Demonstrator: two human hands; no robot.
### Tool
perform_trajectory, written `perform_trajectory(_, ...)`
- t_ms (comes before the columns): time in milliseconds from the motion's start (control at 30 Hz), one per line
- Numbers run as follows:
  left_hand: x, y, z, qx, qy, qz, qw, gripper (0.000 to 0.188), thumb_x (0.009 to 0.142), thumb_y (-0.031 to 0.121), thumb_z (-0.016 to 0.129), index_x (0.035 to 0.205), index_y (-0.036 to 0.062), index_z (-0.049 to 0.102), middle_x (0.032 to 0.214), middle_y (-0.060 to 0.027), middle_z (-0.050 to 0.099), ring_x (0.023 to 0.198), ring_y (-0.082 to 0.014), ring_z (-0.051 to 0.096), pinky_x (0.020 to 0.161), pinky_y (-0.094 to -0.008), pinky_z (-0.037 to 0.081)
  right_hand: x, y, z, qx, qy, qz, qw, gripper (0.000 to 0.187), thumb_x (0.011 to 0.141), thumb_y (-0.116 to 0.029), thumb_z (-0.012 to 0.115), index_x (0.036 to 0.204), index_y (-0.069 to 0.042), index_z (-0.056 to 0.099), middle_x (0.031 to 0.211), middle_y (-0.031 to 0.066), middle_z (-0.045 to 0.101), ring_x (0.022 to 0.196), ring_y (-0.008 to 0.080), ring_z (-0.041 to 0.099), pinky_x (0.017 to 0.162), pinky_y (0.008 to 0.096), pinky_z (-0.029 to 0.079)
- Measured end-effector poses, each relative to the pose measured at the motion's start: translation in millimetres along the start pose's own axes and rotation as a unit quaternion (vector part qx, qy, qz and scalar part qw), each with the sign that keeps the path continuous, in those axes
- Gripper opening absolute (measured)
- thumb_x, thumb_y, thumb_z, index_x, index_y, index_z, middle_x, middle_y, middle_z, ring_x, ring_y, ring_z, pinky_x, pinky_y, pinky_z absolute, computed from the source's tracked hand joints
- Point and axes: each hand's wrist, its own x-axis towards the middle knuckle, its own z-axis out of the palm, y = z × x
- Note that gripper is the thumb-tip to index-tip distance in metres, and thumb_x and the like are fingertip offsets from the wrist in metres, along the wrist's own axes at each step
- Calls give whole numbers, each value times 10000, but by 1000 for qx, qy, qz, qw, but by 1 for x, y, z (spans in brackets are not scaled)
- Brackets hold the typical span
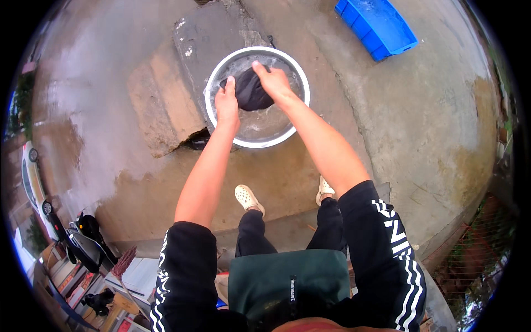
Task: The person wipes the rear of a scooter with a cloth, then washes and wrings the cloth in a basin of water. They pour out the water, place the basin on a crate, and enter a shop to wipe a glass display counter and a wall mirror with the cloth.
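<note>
Head view: wet, cracked concrete (431, 138) outdoors, blue tub (358, 31) upper right, white car (34, 182) far left. Both forearms (202, 171) reach forward, converging; left hand (227, 105) and right hand (274, 84) grip opposite sides of the dark cloth (251, 94), thumbs up, inside the round metal basin (260, 143) of water (260, 126).

"What colour is the cloth (253, 93)?"

"Black, set against a silver-grey basin (258, 145) with a paler rim."

"And the tub (362, 32)?"

"Bright blue all over."

"Any patterns?"

"Yes, on the sleeves (365, 243): black, with white stripes and white lettering. The shirt front (260, 282) is dark green, the trousers (255, 235) blackish, the shoes (246, 197) cream."

"The ground (415, 122)?"

"Grey, patched with brown."

"That car (34, 180) at the edge?"

"White, I'd say, though the view is too small and bent there to be certain."
</note>
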Motion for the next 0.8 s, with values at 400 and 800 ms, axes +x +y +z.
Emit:
perform_trajectory(400,50,-231,-41,-52,-80,-284,954,747,1024,517,567,1583,148,236,1681,-187,134,1501,-457,261,1091,-684,383,92,280,49,-441,-19,6,897,786,848,-355,789,1506,-173,400,1572,177,292,1380,424,424,1042,542,488)
perform_trajectory(800,57,-205,-24,-306,-15,-203,930,212,1022,144,562,1166,8,636,1035,-113,704,898,-262,707,819,-417,587,40,211,59,-53,-61,-34,996,393,863,-249,767,1191,-43,696,1050,143,751,999,257,714,914,348,531)
